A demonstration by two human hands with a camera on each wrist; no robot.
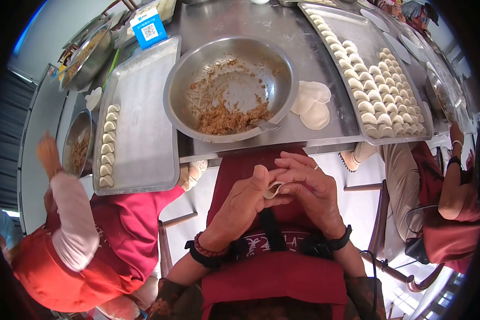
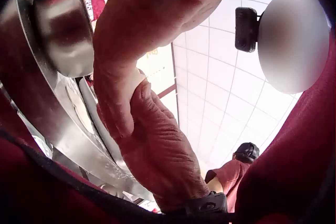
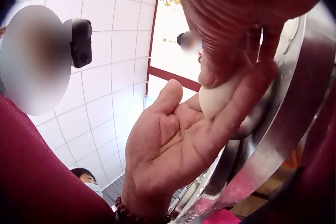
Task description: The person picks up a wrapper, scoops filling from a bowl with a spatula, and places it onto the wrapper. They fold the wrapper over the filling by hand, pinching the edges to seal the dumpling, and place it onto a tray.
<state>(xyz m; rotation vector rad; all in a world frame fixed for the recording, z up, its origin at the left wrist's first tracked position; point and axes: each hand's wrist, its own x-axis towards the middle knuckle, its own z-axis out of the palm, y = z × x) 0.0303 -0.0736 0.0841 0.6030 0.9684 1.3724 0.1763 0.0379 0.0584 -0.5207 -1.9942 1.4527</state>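
A half-folded dumpling (image 1: 270,193) sits between the two hands over the apron, its pale wrapper curled up and a little brown filling showing inside. My left hand (image 1: 239,205) bears it from below on extended fingers. The left thumb stands raised, apart from the wrapper in the right wrist view. From the other side my right hand (image 1: 316,193) pinches the wrapper's edge, and its fingers overlap the left fingertips. In the right wrist view the smooth white side of the dumpling (image 3: 214,99) rests along the left fingers (image 3: 236,103); its upper part is hidden by the right hand.
A steel bowl (image 1: 172,101) of meat filling with a spoon stands ahead, beside several flat wrappers (image 1: 316,114). Trays of folded dumplings lie left (image 1: 144,133) and right (image 1: 368,40). People in red aprons sit at both sides.
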